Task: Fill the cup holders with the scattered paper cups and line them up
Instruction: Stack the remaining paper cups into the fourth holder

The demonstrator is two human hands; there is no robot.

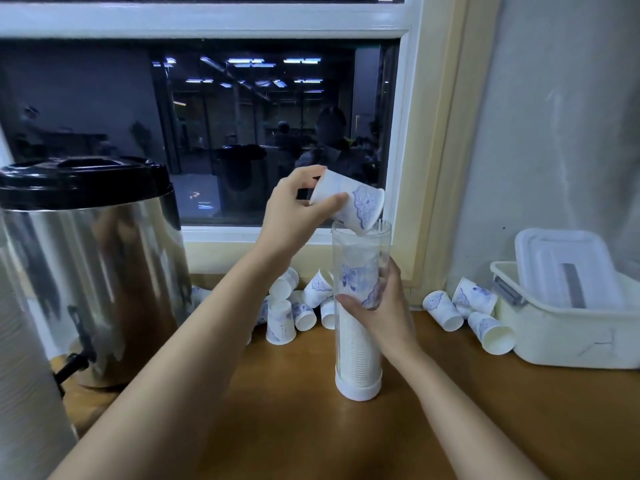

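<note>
Two hands: left [291,216] gripping one cup [349,201], right [388,306] around one holder [360,341].

Left hand [294,209] up by the dark window [207,133], pinching a white paper cup with blue print [349,202], tilted rim-down over the mouth of the tall clear plastic cup holder [360,344]. Right hand [384,306] wraps the tube at mid-height; a stack of cups fills it below. The holder stands upright on the brown wooden worktop [485,410]. Loose cups lie heaped behind the left forearm [294,313], three more [464,313] beside the cream plastic bin [571,334] with a lid leaning in it. A steel urn with black lid [90,265] sits far left
</note>
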